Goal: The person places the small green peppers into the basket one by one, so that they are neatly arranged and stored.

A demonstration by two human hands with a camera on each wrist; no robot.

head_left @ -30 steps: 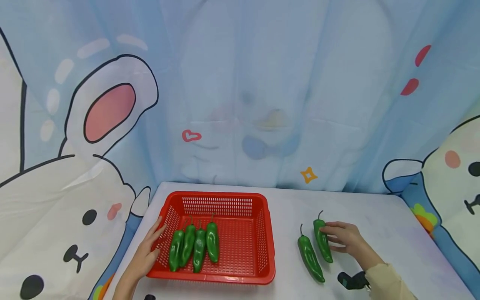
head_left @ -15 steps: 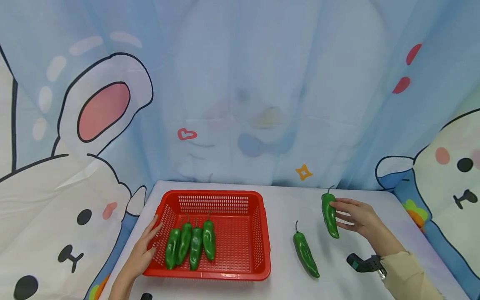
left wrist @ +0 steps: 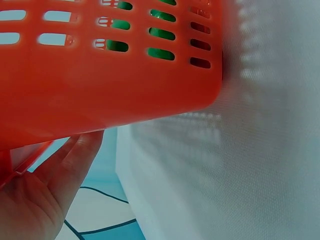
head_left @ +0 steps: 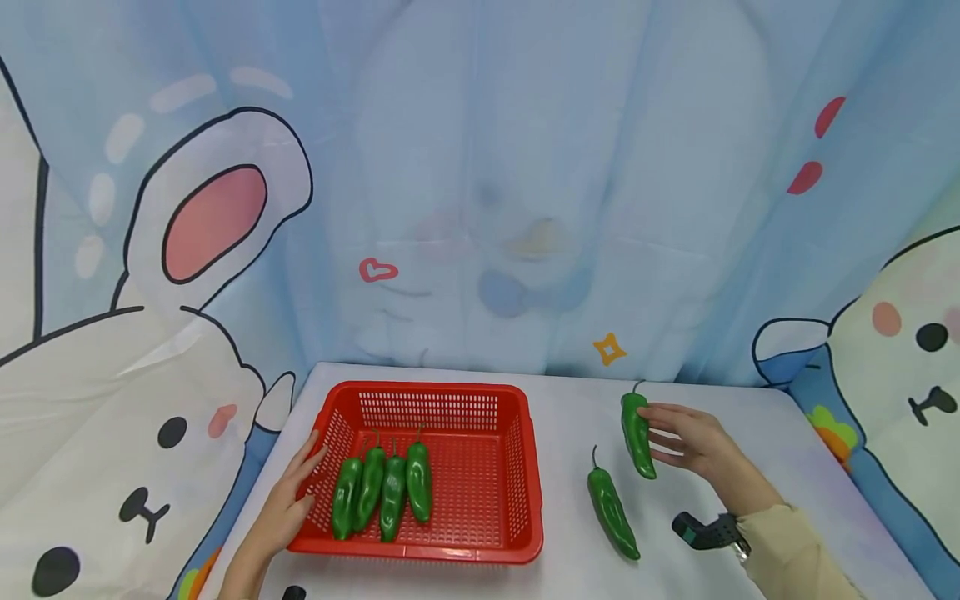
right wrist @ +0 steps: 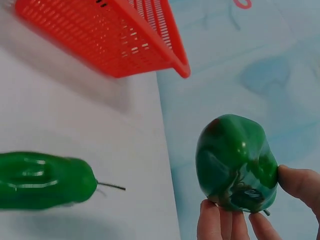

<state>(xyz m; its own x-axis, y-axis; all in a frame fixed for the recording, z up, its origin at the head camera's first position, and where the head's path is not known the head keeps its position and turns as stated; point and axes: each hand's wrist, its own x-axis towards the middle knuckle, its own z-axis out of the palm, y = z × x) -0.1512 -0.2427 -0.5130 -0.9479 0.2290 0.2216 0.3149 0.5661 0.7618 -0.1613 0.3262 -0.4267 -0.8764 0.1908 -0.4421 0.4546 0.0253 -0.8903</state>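
Note:
My right hand (head_left: 693, 442) pinches a long green chili pepper (head_left: 638, 435) above the table, its thin stem pointing up. In the right wrist view, thumb and fingers hold that shiny pepper (right wrist: 235, 160) at its sides. A second green pepper (head_left: 613, 514) lies on the white table, left of and nearer than the held one. Several more green peppers (head_left: 393, 497) lie side by side in the left half of a red plastic basket (head_left: 416, 552). My left hand (head_left: 281, 508) rests with extended fingers against the basket's left side; the left wrist view shows the fingers (left wrist: 75, 160) touching its outer wall.
The white-covered table (head_left: 570, 417) meets a blue cartoon-print curtain (head_left: 525, 167) at its back edge. Dark wrist-camera mount (head_left: 705, 532) parts hang below my right wrist. The basket's raised, slotted walls stand between the loose peppers in it and the table pepper.
My right hand has lifted the right-hand pepper off the table, then shifted it slightly left. My left hand stays at the basket, and the second pepper lies where it was.

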